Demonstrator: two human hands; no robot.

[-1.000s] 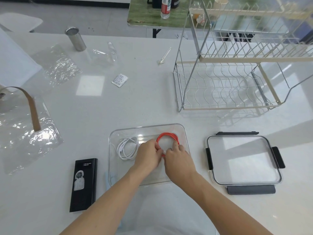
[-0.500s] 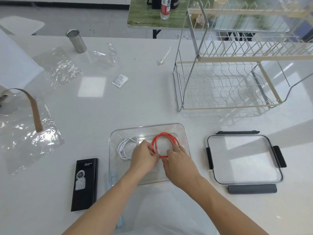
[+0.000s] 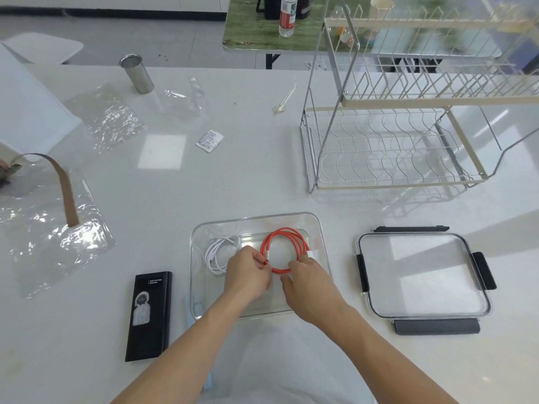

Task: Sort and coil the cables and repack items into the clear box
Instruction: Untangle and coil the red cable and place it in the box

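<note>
White tabletop [image 3: 262, 182]: carries the clear box [image 3: 319, 228], with its lid [image 3: 423, 275] apart to the right.
Cable: the orange coil [image 3: 284, 247] lies inside the box, beside a white coil [image 3: 221, 253].
Risk: let go carelessly, the springy loops may fan open and tangle with the white one.
Left hand [image 3: 248, 272]: fingers pinch the coil's near-left edge.
Right hand [image 3: 312, 284]: fingertips pressed on its right edge by the white plug, thumb held apart.

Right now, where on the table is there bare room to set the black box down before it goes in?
Bare tabletop lies between the clear box and the dish rack, and between the box and its lid. The left is crowded with plastic wrap. Inside, the white cable, orange cable and both hands fill it.
</note>
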